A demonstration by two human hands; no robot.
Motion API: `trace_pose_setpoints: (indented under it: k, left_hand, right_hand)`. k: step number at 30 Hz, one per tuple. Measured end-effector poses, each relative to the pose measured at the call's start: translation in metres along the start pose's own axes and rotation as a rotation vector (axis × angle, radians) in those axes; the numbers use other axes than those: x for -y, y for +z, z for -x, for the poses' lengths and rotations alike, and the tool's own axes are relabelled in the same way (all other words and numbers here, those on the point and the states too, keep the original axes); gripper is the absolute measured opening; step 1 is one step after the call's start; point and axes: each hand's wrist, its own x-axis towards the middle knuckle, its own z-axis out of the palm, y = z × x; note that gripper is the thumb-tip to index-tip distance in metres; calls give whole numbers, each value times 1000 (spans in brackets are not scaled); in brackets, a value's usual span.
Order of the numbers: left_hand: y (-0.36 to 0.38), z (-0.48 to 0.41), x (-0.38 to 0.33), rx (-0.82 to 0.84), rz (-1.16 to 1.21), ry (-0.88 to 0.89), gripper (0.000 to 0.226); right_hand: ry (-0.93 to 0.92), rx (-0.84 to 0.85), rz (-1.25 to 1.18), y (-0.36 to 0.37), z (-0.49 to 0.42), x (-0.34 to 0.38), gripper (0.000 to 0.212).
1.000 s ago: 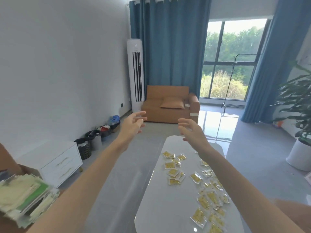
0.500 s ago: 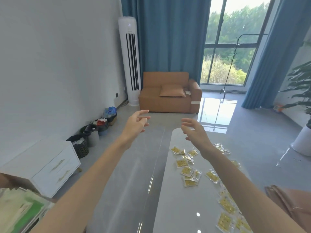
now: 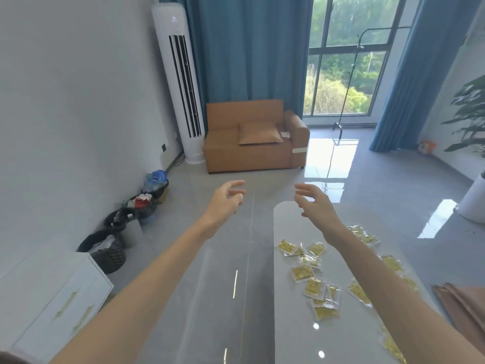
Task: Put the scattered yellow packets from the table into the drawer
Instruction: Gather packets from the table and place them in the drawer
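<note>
Several yellow packets in clear wrappers lie scattered on the glossy grey table at the lower right. My left hand is stretched out in the air over the floor, left of the table, fingers loosely spread and holding nothing. My right hand hovers above the table's far end, fingers relaxed, also holding nothing, beyond the nearest packets. A white cabinet with two drawers, both closed, stands at the lower left against the wall.
Dark bins and bags line the wall behind the cabinet. A tall white air conditioner, a brown sofa, blue curtains and a window fill the far end. A potted plant stands right. Brown cloth lies at the table's right.
The view has shifted left and nearer to the far wall. The stack of green and white items at the lower left has left the frame. Both hands stay raised and hold nothing.
</note>
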Motion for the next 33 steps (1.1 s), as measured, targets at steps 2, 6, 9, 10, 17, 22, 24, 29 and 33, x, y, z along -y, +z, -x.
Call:
trace_pose_setpoints:
  k: [2,6,9,10,17,22,24,29,33]
  left_hand:
    - [0,-18,8,20,1,-2,37]
    - [-2,-80,44,130,6,-34,36]
    - [0,-126,72,202,-11,-41,36]
    - [0,-140,82,225,-16,-50,36]
    - [10,-225,137,509,-92,-77,38]
    - [38,-270,167,658,-112,-132,39]
    - [52,-285,183,715,-144,-151,39]
    - [101,-331,230,830,-241,-196,39]
    - [153,-373,268,947,-364,-232,43]
  right_hand:
    - [23,-15,6,6,-12,-5,30]
    - [105,-54,37,36,-50,-29,28]
    - [167,-93,63,56,-77,-48,30]
    - [191,-107,69,64,-86,-54,30]
    - [383,-207,84,103,-132,-88,33]
    - [535,-264,131,111,-145,-119,35]
    - [595,-279,142,113,-149,-135,35]
    - [725,-307,120,117,-173,-192,36]
    - [832,-350,49,114,-210,-252,39]
